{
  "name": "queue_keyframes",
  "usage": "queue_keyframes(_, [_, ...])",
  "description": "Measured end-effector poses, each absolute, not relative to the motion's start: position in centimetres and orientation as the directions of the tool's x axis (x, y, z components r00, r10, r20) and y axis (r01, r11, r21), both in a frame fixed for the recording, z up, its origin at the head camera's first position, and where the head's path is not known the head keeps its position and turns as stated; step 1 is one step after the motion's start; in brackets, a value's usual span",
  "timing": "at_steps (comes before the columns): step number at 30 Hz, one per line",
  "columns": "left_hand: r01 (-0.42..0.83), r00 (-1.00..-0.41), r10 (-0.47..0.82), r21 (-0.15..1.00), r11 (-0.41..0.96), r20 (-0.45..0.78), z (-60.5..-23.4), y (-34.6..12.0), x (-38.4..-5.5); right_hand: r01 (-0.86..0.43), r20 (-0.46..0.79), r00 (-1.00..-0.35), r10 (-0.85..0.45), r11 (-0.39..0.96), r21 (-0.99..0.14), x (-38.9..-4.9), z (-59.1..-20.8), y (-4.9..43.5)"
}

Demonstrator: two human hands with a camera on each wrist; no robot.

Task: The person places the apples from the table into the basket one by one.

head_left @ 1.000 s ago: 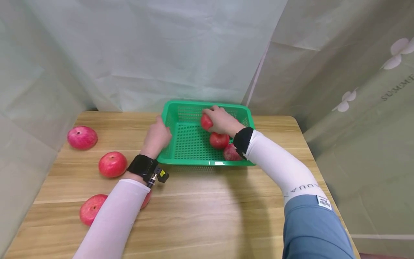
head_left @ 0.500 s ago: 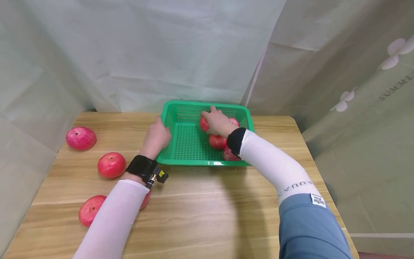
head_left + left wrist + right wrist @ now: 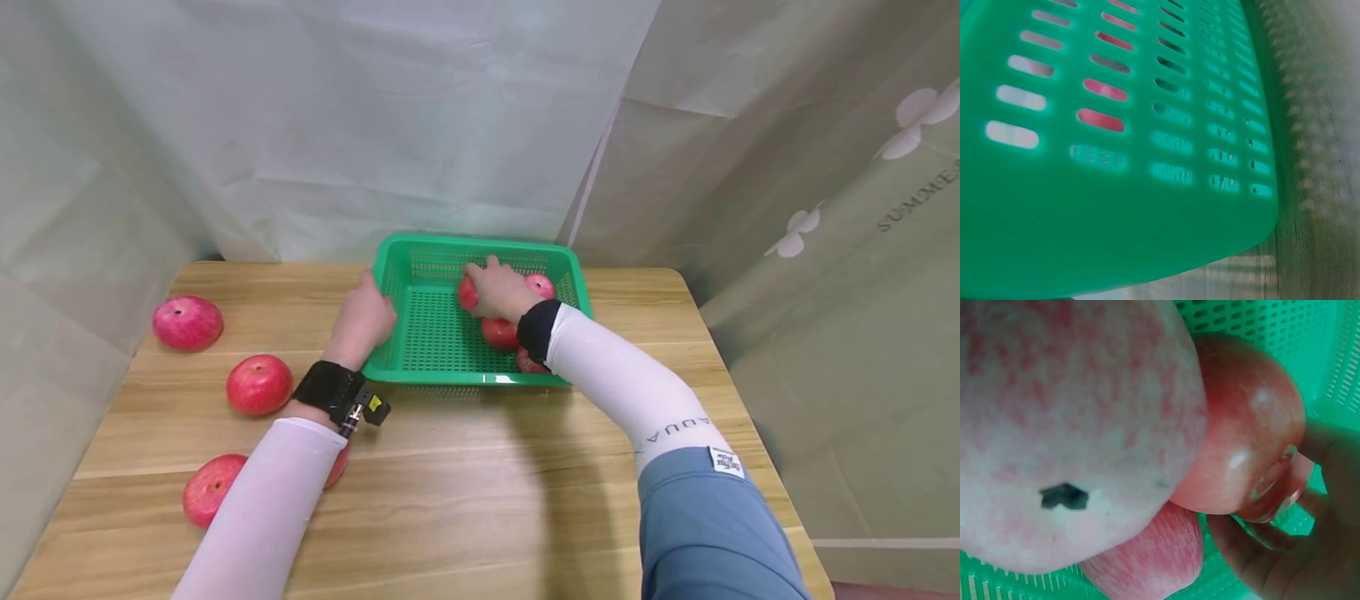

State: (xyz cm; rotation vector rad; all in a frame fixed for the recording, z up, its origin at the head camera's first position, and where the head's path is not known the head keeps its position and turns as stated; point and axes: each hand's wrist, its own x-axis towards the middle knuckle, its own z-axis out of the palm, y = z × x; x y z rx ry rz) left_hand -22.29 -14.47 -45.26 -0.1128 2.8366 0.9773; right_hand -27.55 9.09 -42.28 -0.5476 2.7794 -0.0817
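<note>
My left hand (image 3: pixel 363 318) grips the left rim of the green plastic basket (image 3: pixel 450 377), fingers folded over its edge. The left wrist view shows only the slotted basket wall (image 3: pixel 1085 219), with the hand itself out of sight. Inside the basket, my right hand (image 3: pixel 501 291) holds a red apple (image 3: pixel 467 295) low, near the back. In the right wrist view, its fingers curl about the apple, which is partly hidden behind another red apple (image 3: pixel 1241 419). Around the hand lie more apples: one behind (image 3: pixel 540 286), one in front (image 3: pixel 498 334) and one half covered by the forearm (image 3: pixel 528 361).
On the wooden table (image 3: pixel 457 492), left of the basket, sit a far apple (image 3: pixel 187 322), a middle apple (image 3: pixel 259 384) and a near apple (image 3: pixel 213 490). Another apple (image 3: pixel 338 466) peeks out from behind the left forearm. Pale curtains (image 3: pixel 420 125) stand close behind and beside the table.
My right hand has moved slightly left and lower in the basket with the apple, and the apple at the back right has come into sight. The left hand stays on the rim.
</note>
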Motion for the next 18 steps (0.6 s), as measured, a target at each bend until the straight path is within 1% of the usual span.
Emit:
queue_keyframes(7, [-0.113,-0.988,-0.023,0.608,0.786,-0.154,-45.2,-14.5,-22.3,-0.329,-0.341,-0.871,-0.354,0.935,-0.129,-27.7,-41.9,9.4])
queue_keyframes(11, [-0.117,-0.987,-0.024,0.610,0.783,-0.159,-45.1,-14.5,-22.3,-0.316,-0.355,-0.866,-0.352,0.936,-0.156,-27.5,-41.3,9.7])
queue_keyframes(18, [-0.116,-0.987,-0.021,0.614,0.781,-0.160,-45.1,-14.4,-22.3,-0.276,-0.363,-0.860,-0.359,0.925,-0.261,-27.5,-39.4,11.2])
